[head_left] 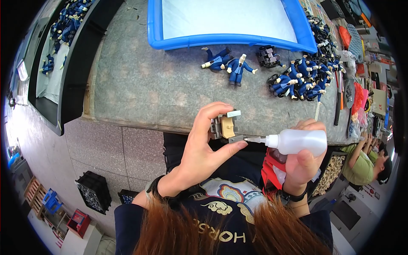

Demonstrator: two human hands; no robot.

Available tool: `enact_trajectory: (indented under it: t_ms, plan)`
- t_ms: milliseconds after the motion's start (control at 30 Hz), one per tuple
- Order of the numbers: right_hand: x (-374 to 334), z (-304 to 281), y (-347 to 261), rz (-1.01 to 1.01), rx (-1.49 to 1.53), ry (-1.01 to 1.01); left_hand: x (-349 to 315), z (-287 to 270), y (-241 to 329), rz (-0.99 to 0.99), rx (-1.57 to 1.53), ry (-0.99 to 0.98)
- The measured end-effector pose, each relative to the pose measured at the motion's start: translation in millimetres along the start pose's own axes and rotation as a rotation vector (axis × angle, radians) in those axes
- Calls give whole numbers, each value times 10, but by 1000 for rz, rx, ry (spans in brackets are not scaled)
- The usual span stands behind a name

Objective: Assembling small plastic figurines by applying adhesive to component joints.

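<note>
My left hand (204, 146) is closed around a small grey plastic toy part with a tan seat-like piece (228, 126) set in it. Thumb and fingers grip it at its two ends, just off the table's near edge. In my right hand (304, 163) lies a white squeeze bottle (297, 142), tipped sideways with its narrow nozzle (255, 139) pointing left. The nozzle tip meets or nearly meets the grey part beside my left thumb; I cannot tell which. Farther back on the table lie two blue-suited toy figures (239, 69) and a dark wheeled toy base (268, 57).
A blue-rimmed tray (187, 43) with a white lining stands at the back. Several blue figures (304, 80) are heaped at the right. A black tray (68, 85) holding more figures is at the left, a red bin (272, 170) by my lap. Another person (361, 163) sits at far right.
</note>
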State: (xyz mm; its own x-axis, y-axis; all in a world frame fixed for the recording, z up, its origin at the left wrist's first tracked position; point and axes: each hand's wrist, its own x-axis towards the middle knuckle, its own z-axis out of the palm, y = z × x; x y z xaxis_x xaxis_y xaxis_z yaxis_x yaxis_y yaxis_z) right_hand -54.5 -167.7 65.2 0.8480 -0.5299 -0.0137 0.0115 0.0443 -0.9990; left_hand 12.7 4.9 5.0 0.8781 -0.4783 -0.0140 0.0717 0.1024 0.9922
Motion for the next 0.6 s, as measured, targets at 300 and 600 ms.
enact_trajectory:
  t_ms: [300, 600]
  plan:
    - [-2, 40, -11, 29, -22, -21, 1, -4, 4, -5, -12, 7]
    - [52, -662, 52, -25, 403, 75, 55, -98, -37, 96, 114, 74]
